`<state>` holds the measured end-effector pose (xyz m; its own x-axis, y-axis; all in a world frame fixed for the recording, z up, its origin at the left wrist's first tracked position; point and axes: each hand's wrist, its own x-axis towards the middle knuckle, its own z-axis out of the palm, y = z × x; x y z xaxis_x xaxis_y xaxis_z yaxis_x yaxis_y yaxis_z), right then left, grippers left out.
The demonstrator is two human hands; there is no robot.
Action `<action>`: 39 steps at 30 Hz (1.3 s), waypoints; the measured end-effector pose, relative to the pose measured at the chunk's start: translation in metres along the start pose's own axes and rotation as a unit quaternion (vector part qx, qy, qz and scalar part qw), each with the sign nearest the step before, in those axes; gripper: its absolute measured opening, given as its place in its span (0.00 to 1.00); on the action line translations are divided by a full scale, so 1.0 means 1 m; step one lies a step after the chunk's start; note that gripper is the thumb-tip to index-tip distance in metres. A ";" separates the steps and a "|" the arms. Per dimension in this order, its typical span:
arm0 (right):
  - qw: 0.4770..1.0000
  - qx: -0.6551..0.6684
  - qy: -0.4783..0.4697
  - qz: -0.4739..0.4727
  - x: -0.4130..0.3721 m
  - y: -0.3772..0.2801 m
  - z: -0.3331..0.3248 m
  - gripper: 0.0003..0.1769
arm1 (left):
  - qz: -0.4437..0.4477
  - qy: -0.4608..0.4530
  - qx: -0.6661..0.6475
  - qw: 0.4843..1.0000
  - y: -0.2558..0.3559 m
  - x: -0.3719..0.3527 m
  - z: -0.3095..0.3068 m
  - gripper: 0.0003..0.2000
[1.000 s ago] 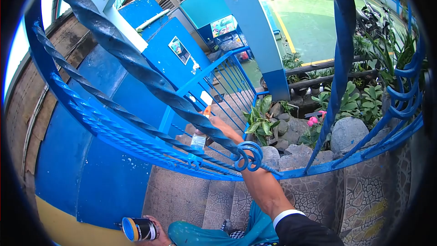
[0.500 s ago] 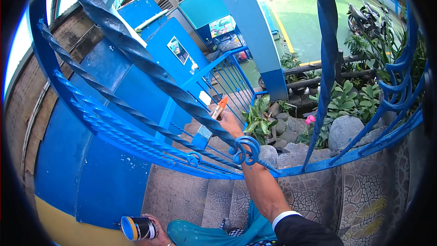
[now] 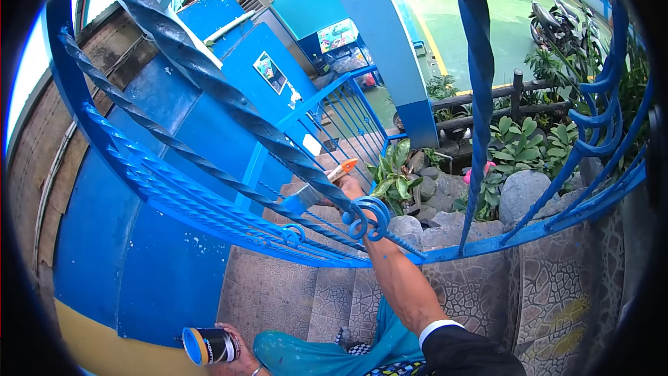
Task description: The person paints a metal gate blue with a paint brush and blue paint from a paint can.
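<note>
My right hand (image 3: pixel 353 189) reaches past the blue metal railing and is closed around a paintbrush (image 3: pixel 340 170). The brush's orange-tipped handle points up to the right, and its blue-coated head (image 3: pixel 299 201) lies behind a thick twisted bar (image 3: pixel 229 104). That bar partly covers the fingers. Close to my wrist is a curled blue scroll (image 3: pixel 376 217) on the bar. Low in the view, my left hand (image 3: pixel 241 356) grips a small paint can (image 3: pixel 220 345) with a black label; the can is tilted, and blue shows at its orange-rimmed end.
Patterned stone steps (image 3: pixel 278 285) run beneath the railing's curved lower rail (image 3: pixel 452 256). Blue wall panels (image 3: pixel 160 264) stand at left. Beyond the bars are a lower blue gate (image 3: pixel 348 115), rocks (image 3: pixel 525 197), leafy plants (image 3: pixel 398 179), and a parked motorcycle (image 3: pixel 560 28).
My right hand has turned the brush: its handle leans further right and lower, and its head has shifted left. The view has shifted slightly. My left hand still holds the can.
</note>
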<state>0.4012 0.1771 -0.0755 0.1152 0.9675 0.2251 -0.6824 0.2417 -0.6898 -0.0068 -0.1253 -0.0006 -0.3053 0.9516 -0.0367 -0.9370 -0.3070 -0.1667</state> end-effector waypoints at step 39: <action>0.997 -0.039 -0.035 0.048 0.009 -0.034 0.018 0.24 | 0.070 -0.059 0.037 0.995 0.057 0.028 -0.043 0.48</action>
<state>0.4126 0.1764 -0.0379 -0.0010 0.9797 0.2003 -0.6297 0.1550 -0.7612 -0.0615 -0.1151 -0.0536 -0.4477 0.8921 0.0619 -0.8924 -0.4413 -0.0940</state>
